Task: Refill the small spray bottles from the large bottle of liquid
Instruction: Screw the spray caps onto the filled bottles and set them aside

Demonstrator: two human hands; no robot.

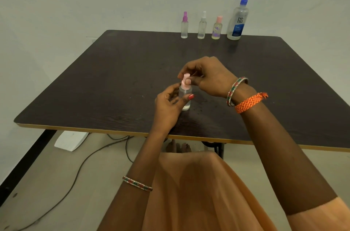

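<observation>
Head camera view, looking down over a dark brown wood-grain surface [113, 79] with a pale yellow front edge. Near the middle of it stands a small clear plastic spray bottle with a pale pink sprayer top [185, 94], upright, with a little liquid visible at its base. The left hand [168, 106] curls around the clear body of this bottle from the left, its thumb with a red-painted nail lying across the front. The right hand [208, 77] comes in from the right and pinches the pink sprayer top between thumb and fingertips.

Along the far edge of the surface, against a plain pale wall, four bottles stand upright in a row, well apart from the hands. From left to right: a small clear spray bottle with a purple top [184, 25], a small clear spray bottle with a white top [201, 26], a small yellowish bottle with a pink cap and a flowered label [217, 28], and a large clear bottle with a blue cap and a blue label [237, 20], much taller than the others.

Each wrist wears a beaded bangle in red, green and white; the right wrist also carries an orange woven band [250, 103]. Peach-orange fabric [198, 193] fills the lower foreground. Under the surface, black cables [75, 177] trail over a light floor beside a white flat object [71, 140].
</observation>
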